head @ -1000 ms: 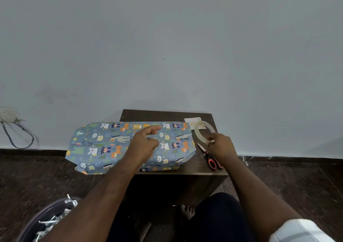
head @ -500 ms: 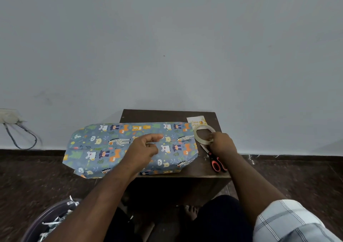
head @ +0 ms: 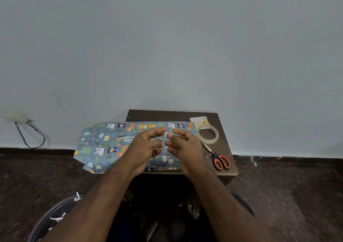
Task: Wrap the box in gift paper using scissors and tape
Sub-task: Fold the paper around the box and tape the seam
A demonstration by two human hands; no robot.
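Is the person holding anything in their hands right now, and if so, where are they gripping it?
It cannot be told. The left hand and right hand meet, fingers curled, over the wrapped box. The tape roll and scissors lie untouched.

The box is hidden under the gift paper (head: 113, 141); whatever the fingertips (head: 168, 135) perhaps pinch is too blurred to tell.

We see a small dark table (head: 225, 122) against a pale wall, with the paper (head: 104, 141) lying across it and hanging off its left edge. Our left hand (head: 143, 148) and right hand (head: 185, 147) hover together over the paper, fingers curled toward each other; whether they pinch anything is unclear. The tape (head: 207, 135) lies to the right, a card (head: 199, 122) beyond it, the scissors (head: 219, 158) nearer us.
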